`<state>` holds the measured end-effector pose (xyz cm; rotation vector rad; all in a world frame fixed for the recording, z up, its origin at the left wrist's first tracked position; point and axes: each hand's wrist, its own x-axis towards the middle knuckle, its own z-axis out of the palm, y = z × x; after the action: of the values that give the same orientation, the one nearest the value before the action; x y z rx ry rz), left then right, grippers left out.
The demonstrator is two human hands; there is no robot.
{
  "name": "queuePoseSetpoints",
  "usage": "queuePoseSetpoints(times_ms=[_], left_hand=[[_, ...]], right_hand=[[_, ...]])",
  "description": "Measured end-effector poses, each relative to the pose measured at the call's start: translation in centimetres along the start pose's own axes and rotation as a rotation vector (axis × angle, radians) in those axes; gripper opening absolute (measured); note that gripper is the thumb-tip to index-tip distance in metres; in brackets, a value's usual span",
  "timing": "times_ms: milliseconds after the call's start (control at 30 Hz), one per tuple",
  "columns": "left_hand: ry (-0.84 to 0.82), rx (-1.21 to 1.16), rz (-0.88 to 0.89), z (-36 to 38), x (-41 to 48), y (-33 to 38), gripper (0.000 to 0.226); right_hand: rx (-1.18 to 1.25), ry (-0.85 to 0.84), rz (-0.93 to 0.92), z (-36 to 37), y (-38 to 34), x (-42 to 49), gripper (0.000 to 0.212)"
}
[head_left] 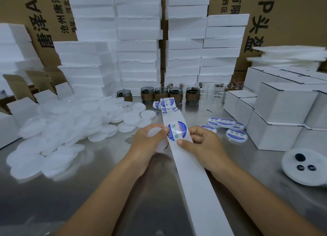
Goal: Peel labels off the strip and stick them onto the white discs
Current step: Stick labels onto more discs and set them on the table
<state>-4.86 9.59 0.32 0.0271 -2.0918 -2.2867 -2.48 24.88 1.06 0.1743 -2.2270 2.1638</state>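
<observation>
A long white backing strip [196,179] runs from the label roll [166,103] down the table toward me. One round blue-and-white label [177,131] sits on it between my hands. My left hand [150,142] holds a plain white disc [154,131] and pinches the label's left edge with the thumb. My right hand [203,145] grips the strip, thumb pressed just below the label. A big heap of plain white discs [70,126] lies to the left. Several labelled discs [228,127] lie to the right.
White cartons [276,119] are stacked at the right, open folded boxes [28,101] at the left. Foam blocks [138,46], dark cups [161,93] and clear glasses [218,92] line the back. A white lid with black rings [302,166] lies at the right on the steel table [70,200].
</observation>
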Motion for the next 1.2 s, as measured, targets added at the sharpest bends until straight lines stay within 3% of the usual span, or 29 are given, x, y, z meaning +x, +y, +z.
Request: queuePoseSetpoints(times_ms=[67, 200, 333, 433, 767, 1200], left_hand=[[0.027, -0.013, -0.008, 0.0, 0.0, 0.2, 0.003], [0.012, 0.022, 0.005, 0.0, -0.3, 0.4, 0.001], [0.016, 0.097, 0.023, 0.1, -0.3, 0.5, 0.004], [-0.021, 0.085, 0.018, 0.2, -0.5, 0.6, 0.005], [-0.121, 0.106, 0.046, 0.2, -0.7, 0.8, 0.008], [-0.067, 0.052, 0.022, 0.3, -0.5, 0.7, 0.014]], right_hand=[[-0.078, 0.065, -0.047, 0.0, 0.2, 0.1, 0.023], [-0.434, 0.305, -0.334, -0.3, 0.9, 0.5, 0.034], [-0.854, 0.302, -0.554, -0.7, 1.2, 0.6, 0.038], [-1.012, 0.299, -0.656, -0.6, 1.2, 0.6, 0.038], [-0.99, 0.339, -0.768, -0.7, 0.7, 0.3, 0.032], [-0.946, 0.311, -0.813, -0.7, 0.4, 0.2, 0.018]])
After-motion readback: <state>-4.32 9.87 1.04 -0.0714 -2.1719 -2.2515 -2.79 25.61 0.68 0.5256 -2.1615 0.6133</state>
